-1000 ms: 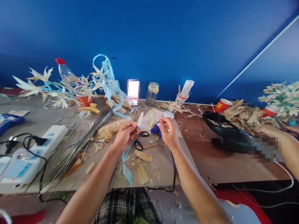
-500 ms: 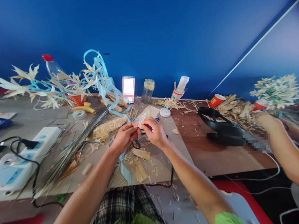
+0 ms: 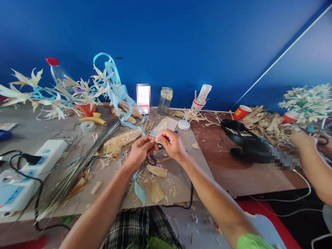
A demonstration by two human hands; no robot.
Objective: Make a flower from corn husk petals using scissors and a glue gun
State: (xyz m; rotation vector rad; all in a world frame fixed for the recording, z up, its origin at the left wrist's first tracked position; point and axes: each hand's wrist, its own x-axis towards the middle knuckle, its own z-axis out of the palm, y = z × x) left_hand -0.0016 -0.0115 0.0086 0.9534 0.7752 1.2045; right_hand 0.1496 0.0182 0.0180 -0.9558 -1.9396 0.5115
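My left hand (image 3: 141, 149) and my right hand (image 3: 171, 143) meet fingertip to fingertip over the middle of the table. Both pinch a small pale piece of husk (image 3: 156, 139), mostly hidden by the fingers. Black-handled scissors (image 3: 151, 160) lie just below the fingertips. Behind the hands is a sheet of pale paper (image 3: 170, 124). A corn cob (image 3: 122, 140) rests to the left, with a bundle of thin grey wires (image 3: 85, 164) beyond it. Loose husk pieces (image 3: 156, 171) and a light blue ribbon (image 3: 139, 190) lie nearer the front edge.
A white power strip (image 3: 43, 163) with black cables stands at left. Husk flowers (image 3: 54, 96), a lidded jar (image 3: 165, 100) and a red cup (image 3: 241, 112) line the back. A black object (image 3: 249, 143) lies at right, near another person's hands (image 3: 304, 140).
My fingers have shifted slightly around the small husk piece, and the right fingers look more curled. At right, the other person's hands have moved a little, and scissors now show there.
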